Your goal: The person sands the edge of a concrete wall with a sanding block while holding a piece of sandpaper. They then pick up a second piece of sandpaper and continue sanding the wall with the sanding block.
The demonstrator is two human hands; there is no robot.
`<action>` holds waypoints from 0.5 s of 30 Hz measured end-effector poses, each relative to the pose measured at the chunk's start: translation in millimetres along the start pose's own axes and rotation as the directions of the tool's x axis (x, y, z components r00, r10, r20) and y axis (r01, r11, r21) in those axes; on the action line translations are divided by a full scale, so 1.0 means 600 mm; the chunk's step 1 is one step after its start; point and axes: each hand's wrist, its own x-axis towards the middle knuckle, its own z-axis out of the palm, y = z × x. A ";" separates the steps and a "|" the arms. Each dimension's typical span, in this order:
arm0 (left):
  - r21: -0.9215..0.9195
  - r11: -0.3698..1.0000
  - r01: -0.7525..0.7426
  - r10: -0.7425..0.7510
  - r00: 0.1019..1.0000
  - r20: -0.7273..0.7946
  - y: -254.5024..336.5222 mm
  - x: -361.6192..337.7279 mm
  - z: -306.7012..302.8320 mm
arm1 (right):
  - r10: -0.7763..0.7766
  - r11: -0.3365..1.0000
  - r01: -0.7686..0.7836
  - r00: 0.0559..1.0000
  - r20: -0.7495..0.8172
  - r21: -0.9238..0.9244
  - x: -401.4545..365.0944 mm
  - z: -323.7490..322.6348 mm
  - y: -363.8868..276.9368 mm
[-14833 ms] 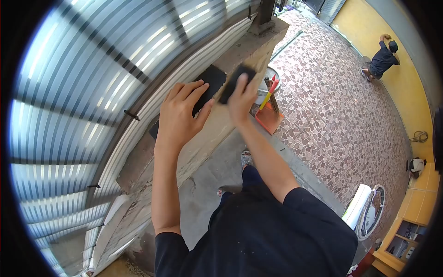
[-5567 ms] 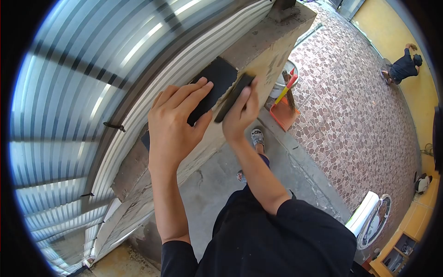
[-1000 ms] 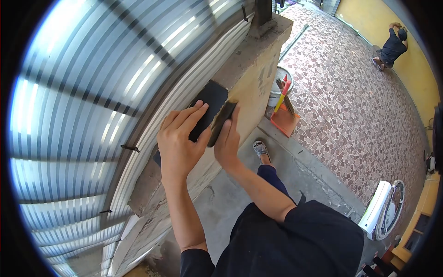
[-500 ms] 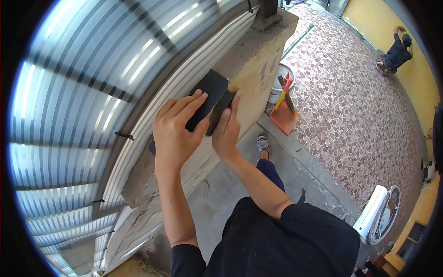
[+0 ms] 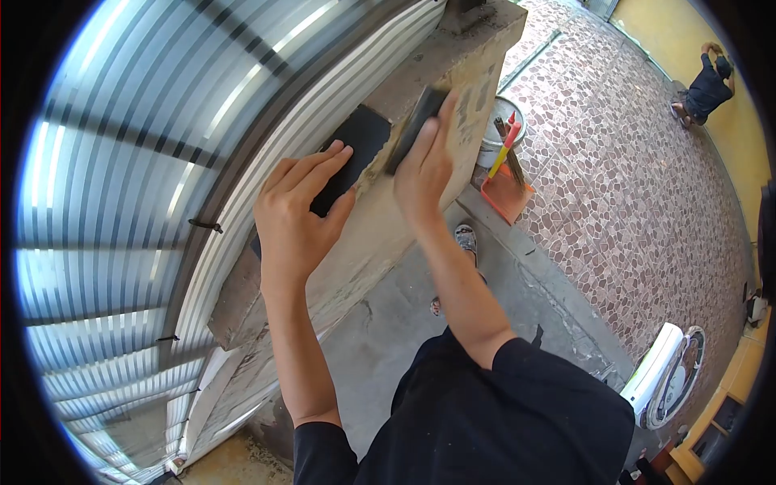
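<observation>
My left hand point(image 5: 295, 214) lies over a flat black board point(image 5: 364, 139) on top of a low wall. Its fingers rest across the board and the thumb bears on the edge nearer me, holding it down. A short end of the board shows past the wrist side. My right hand point(image 5: 424, 174) grips a dark, flat rectangular piece point(image 5: 419, 128), somewhat blurred, with its fingers stretched along it. This piece is at the wall's side face, just right of the board. Rough mortar-like material point(image 5: 374, 168) lines the wall edge between them.
Corrugated sheeting point(image 5: 145, 153) rises along the left of the wall point(image 5: 477, 69). A bucket point(image 5: 505, 117), an orange dustpan point(image 5: 508, 194) and a brush stand beyond it. At right lie a white long box point(image 5: 653, 368) and a coil. Another person point(image 5: 707, 93) works at the yellow wall.
My right hand has moved up and away along the wall with the dark piece, apart from the board. My left hand stays on the board; the view has shifted slightly.
</observation>
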 end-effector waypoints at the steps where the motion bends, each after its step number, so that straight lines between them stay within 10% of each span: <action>1: -0.004 1.000 0.019 -0.019 1.000 0.003 0.001 -0.003 0.001 | 0.155 0.988 -0.156 0.987 0.051 0.008 0.018 -0.015 -0.019; 5: -0.003 1.000 0.016 -0.016 1.000 -0.003 0.002 -0.003 0.001 | 0.167 0.981 -0.171 0.985 0.047 0.092 -0.062 0.018 0.000; 7: -0.001 1.000 0.015 -0.015 1.000 -0.005 -0.001 -0.003 0.002 | -0.220 0.963 0.233 0.970 -0.103 0.135 -0.135 0.064 0.055; 11: 0.010 1.000 -0.008 0.008 1.000 -0.017 -0.006 -0.005 0.005 | -0.212 0.977 0.213 0.975 -0.072 0.018 -0.060 0.029 0.042; 13: -0.004 1.000 0.027 -0.027 1.000 0.005 0.001 -0.003 0.001 | 0.221 0.957 -0.230 0.973 0.068 0.179 0.014 -0.016 -0.026; 15: -0.013 0.999 0.035 -0.035 0.999 0.007 0.003 -0.005 -0.001 | 0.135 0.966 -0.131 0.991 0.000 0.223 -0.008 -0.002 -0.021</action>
